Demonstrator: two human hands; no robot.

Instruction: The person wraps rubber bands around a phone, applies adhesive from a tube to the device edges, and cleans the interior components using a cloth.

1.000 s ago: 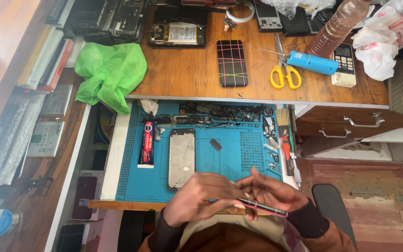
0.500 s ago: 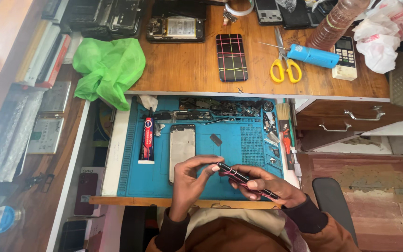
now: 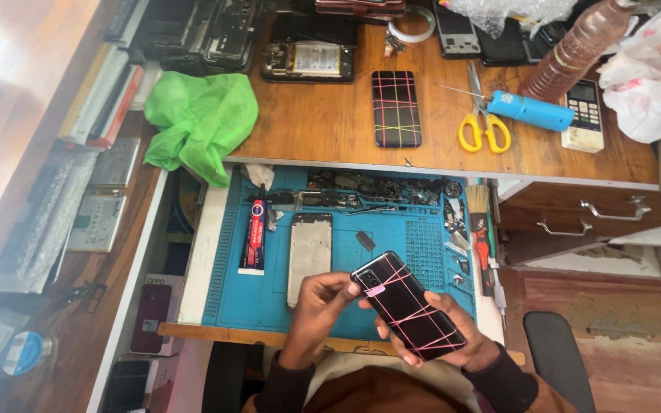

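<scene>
My right hand (image 3: pixel 460 348) cradles a black phone (image 3: pixel 408 306) from below; thin pink bands cross the phone's upward face. My left hand (image 3: pixel 321 300) pinches the phone's near-left corner, fingertips by a small pink tab. Both hands hover over the front edge of a blue work mat (image 3: pixel 395 237). On the mat, left of my hands, lie a bare silver phone frame (image 3: pixel 309 248) and a red glue tube (image 3: pixel 254 233).
Small parts and tools line the mat's back and right edges. On the wooden desk behind lie a second banded phone (image 3: pixel 396 108), yellow scissors (image 3: pixel 483 128), a blue cylinder (image 3: pixel 531 111), an opened phone (image 3: pixel 307 61), a green bag (image 3: pixel 200 122) and a bottle (image 3: pixel 579 46).
The phone, seen edge-on before, has turned so its banded face points up. Both hands have risen slightly over the mat, and my left fingers have shifted to the corner.
</scene>
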